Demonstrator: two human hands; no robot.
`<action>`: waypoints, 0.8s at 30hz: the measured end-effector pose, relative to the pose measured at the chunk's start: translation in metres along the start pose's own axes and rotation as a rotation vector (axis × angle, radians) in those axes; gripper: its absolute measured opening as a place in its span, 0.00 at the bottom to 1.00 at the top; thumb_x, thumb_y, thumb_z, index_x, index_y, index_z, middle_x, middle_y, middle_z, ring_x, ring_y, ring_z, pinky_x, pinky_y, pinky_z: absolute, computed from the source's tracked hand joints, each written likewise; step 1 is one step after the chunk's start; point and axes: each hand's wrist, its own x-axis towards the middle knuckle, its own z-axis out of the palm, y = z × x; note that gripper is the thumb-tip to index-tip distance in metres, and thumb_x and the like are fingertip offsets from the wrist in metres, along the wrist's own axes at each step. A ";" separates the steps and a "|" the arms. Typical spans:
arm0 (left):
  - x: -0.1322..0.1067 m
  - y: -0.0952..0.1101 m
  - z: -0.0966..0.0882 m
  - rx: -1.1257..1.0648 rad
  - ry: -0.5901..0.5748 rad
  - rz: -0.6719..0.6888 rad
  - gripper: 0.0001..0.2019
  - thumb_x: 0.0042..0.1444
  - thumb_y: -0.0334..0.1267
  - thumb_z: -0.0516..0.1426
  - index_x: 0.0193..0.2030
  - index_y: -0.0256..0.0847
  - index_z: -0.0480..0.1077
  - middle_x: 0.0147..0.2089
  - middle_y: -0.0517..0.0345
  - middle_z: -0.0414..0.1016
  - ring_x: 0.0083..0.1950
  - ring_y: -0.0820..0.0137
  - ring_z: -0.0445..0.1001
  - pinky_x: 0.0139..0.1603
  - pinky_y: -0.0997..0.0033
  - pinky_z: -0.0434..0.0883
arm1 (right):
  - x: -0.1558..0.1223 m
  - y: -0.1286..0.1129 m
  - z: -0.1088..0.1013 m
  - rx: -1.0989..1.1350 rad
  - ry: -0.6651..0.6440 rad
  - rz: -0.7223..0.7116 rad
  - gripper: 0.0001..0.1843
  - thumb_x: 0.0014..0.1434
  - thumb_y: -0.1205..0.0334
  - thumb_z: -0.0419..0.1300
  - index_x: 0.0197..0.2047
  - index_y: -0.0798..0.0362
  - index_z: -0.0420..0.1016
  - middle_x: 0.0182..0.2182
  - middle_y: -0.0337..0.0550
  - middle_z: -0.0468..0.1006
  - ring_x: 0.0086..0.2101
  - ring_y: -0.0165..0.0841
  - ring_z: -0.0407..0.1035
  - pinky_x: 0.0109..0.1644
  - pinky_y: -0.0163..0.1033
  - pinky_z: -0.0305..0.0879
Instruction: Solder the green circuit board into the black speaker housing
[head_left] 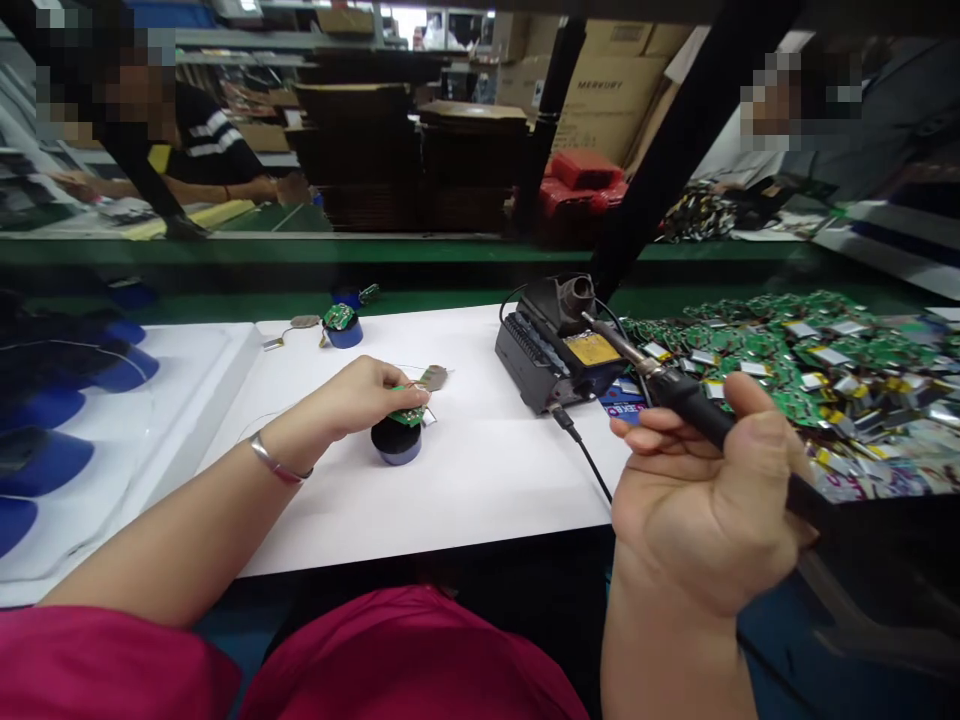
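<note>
A green circuit board (407, 414) is pinched narrowly in the left hand (371, 395), at eight o'clock from the centre of the view, over a round blue-and-black part (397, 453) on the white surface (480, 480). A soldering iron (686, 400) is gripped by its dark handle in the right hand (705, 500), at four o'clock. The board is judged light, stiff and fragile (by its edges it is best held). The iron should be taken only by the handle, as its metal end may be hot. "MERKURY" can apparently be read on a carton (600, 110) at one o'clock.
</note>
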 end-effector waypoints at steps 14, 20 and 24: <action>-0.010 -0.024 0.001 -0.453 0.035 0.009 0.16 0.43 0.49 0.66 0.33 0.38 0.80 0.38 0.52 0.80 0.39 0.66 0.72 0.44 0.66 0.66 | -0.051 0.039 0.018 -0.177 -0.679 -0.070 0.18 0.67 0.64 0.58 0.58 0.42 0.73 0.42 0.41 0.82 0.30 0.31 0.78 0.34 0.39 0.81; -0.003 -0.014 0.004 -0.530 0.001 0.021 0.17 0.39 0.42 0.67 0.37 0.36 0.76 0.35 0.53 0.80 0.36 0.68 0.73 0.41 0.68 0.67 | -0.055 0.065 0.029 -0.186 -0.688 -0.012 0.17 0.67 0.62 0.58 0.59 0.45 0.72 0.44 0.42 0.81 0.35 0.34 0.80 0.40 0.42 0.81; 0.000 -0.013 0.004 -0.515 -0.012 0.043 0.17 0.40 0.43 0.66 0.37 0.36 0.76 0.36 0.52 0.80 0.39 0.66 0.75 0.43 0.66 0.68 | -0.058 0.072 0.037 -0.271 -0.652 -0.089 0.13 0.68 0.63 0.56 0.54 0.47 0.74 0.42 0.41 0.81 0.37 0.33 0.79 0.44 0.41 0.79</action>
